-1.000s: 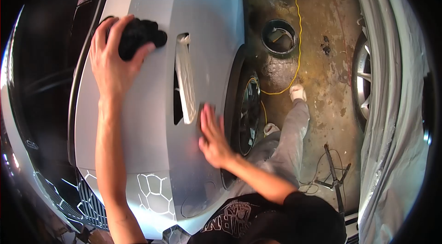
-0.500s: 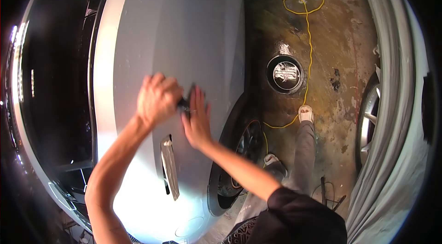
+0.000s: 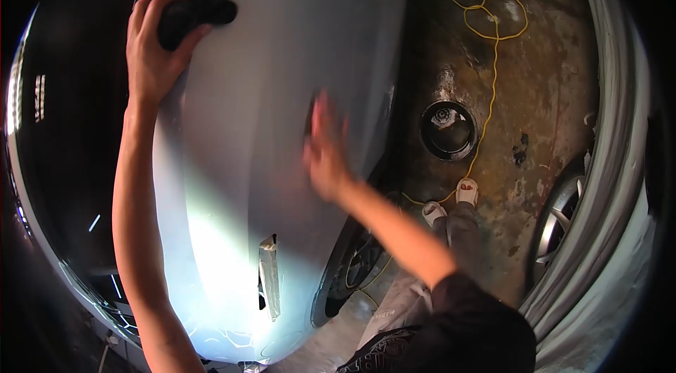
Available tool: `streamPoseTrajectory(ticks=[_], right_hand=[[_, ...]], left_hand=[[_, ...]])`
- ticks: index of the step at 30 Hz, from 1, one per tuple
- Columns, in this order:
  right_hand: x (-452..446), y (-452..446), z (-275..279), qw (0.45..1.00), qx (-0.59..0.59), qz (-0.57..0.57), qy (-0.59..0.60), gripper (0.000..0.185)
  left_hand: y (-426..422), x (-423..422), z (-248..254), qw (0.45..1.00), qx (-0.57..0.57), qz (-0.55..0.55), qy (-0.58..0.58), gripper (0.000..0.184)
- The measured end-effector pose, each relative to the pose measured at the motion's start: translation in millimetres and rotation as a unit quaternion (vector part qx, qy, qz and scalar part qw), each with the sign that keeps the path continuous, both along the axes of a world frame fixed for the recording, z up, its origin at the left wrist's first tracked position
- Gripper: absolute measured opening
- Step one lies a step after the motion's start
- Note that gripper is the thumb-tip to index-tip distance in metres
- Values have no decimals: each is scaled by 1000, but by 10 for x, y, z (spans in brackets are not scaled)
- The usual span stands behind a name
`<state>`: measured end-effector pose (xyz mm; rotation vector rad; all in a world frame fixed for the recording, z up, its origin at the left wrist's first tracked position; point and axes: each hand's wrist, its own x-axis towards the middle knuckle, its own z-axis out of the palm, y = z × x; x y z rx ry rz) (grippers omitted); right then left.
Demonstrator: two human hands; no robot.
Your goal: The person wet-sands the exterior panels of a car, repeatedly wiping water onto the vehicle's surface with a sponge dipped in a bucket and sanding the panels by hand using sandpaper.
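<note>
My left hand (image 3: 155, 42) is wrapped round a black, lumpy object with rounded ends (image 3: 197, 13), whose kind I cannot make out. It holds this at the upper left edge of a grey car body panel (image 3: 274, 42). Over the middle of the panel is my right hand (image 3: 327, 151), smeared by motion. A narrow dark edge (image 3: 309, 116) shows along its fingers; what it belongs to is hidden. Below the hands, a door-handle-like strip wrapped in silvery covering (image 3: 269, 278) sits on the panel beside a dark slot.
Dark car glass (image 3: 81, 127) lies to the left. A black bucket (image 3: 448, 130) stands on the stained floor beside a coiled yellow cord (image 3: 496, 56). My feet (image 3: 467, 191) are near the cord. Grey sheeting (image 3: 609, 127) and another wheel (image 3: 558, 222) are at the right.
My hands, close together half a second ago, have moved apart. The left has gone up and left with the black object; the right has shifted slightly up and right. The view has shifted.
</note>
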<state>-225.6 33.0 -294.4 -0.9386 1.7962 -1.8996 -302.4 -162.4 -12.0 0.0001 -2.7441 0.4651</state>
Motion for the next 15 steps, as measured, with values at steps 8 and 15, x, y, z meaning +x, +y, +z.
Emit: streamPoseTrajectory(ticks=[8, 15], right_hand=[[772, 337, 565, 986, -32, 103, 126, 82], [-1642, -904, 198, 993, -11, -73, -88, 70]], left_hand=[[5, -21, -61, 999, -6, -6, 31, 50], [117, -32, -47, 999, 2, 33, 12, 49]])
